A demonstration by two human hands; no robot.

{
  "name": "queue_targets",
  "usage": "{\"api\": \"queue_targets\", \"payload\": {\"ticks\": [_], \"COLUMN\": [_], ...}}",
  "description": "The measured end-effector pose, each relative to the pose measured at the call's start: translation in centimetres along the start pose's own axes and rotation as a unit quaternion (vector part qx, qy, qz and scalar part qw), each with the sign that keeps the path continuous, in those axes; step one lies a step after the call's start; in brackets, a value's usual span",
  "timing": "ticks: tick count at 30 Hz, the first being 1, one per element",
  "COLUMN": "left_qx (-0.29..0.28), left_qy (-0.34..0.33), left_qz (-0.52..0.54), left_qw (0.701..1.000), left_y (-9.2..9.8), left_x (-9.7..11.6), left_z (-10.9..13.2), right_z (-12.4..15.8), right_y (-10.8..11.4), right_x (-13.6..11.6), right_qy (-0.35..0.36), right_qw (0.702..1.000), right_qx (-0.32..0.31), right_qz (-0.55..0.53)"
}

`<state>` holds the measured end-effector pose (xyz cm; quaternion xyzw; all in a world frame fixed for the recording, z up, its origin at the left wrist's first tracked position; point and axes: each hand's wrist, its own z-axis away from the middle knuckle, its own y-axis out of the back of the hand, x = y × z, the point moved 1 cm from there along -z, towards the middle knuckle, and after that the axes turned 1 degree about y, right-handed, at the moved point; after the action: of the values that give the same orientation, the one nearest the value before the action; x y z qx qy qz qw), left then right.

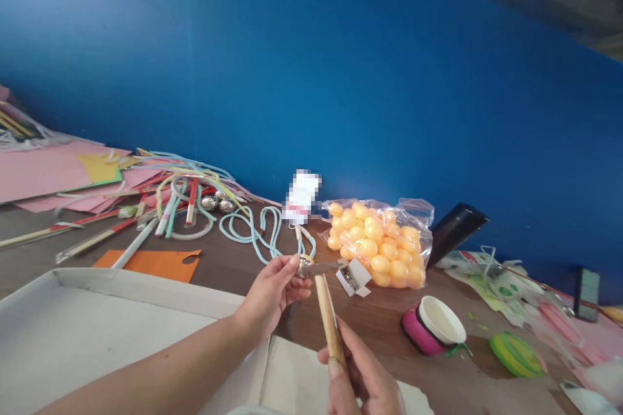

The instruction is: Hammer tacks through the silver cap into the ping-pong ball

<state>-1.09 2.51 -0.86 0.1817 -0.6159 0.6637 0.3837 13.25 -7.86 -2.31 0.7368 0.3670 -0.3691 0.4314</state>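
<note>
My left hand (277, 292) is pinched around a small shiny silver ball (304, 266), which looks like a jingle bell. A thin translucent strip (325, 267) runs from the ball toward the right. Below and to the right, my right hand (363, 373) has its fingers closed on a pale wooden stick (327, 311) that points up and away, its top end near the ball but apart from it. Just past the stick, a small open white box (357, 275) lies on its side with tiny metallic pieces in its mouth.
A bag of orange balls (379, 240) lies by the blue wall (311, 78). Blue cord (243, 227), silver balls (219, 201) and sticks are at left, behind a white tray (146, 282). At right are a pink-and-white cup (431, 331), green tape (516, 353) and a phone (587, 295).
</note>
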Motion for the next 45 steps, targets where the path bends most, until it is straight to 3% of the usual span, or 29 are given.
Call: {"api": "queue_targets", "payload": {"ticks": [8,25,37,45], "left_qx": [0.007,-0.009,-0.020,-0.023], "left_qy": [-0.002,-0.010,-0.011,-0.014], "left_qz": [0.006,0.006,0.019,-0.008], "left_qw": [1.000,1.000,1.000,1.000], "left_y": [-0.15,0.15,0.19,0.14], "left_x": [0.20,-0.02,-0.06,-0.04], "left_z": [0.17,0.05,0.18,0.14], "right_z": [0.04,-0.08,-0.13,-0.18], "right_y": [0.13,0.08,0.34,0.18], "right_x": [-0.36,0.23,-0.43,-0.03], "right_qy": [-0.007,-0.030,-0.043,-0.050], "right_qw": [0.999,0.999,0.998,0.999], "right_qx": [0.034,-0.010,0.038,0.020], "right_qz": [-0.013,-0.014,-0.030,-0.001]}}
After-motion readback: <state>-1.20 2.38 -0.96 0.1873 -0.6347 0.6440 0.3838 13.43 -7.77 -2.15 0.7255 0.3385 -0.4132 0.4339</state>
